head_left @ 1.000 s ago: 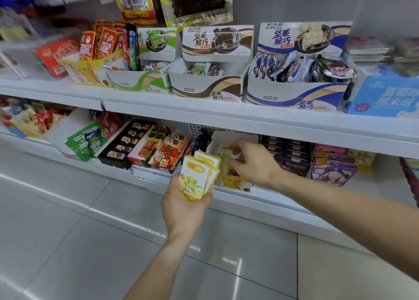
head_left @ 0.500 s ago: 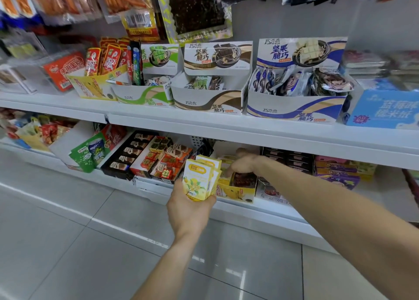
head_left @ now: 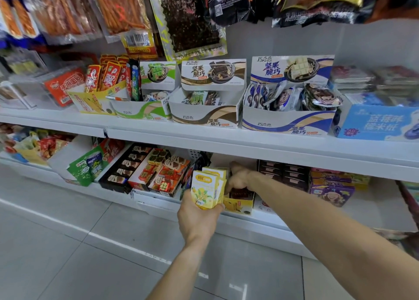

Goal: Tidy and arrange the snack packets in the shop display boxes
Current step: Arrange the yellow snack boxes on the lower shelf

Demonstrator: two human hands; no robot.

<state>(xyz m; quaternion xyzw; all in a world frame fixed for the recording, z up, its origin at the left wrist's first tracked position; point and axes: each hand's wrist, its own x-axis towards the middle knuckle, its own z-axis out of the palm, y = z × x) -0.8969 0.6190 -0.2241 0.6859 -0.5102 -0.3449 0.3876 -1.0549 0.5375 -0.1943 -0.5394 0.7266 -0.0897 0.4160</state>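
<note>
Here, in the head view, your left hand [head_left: 199,211] grips a fan of upright yellow packets [head_left: 207,189] at lower centre of the frame. Your right hand [head_left: 238,177] is curled down into the yellow display box [head_left: 240,205] just right of them; whether it pinches anything is hidden. The packets' long axes stand vertical, touching the box's left edge, with brown boxes [head_left: 283,175] crowding the right.
</note>
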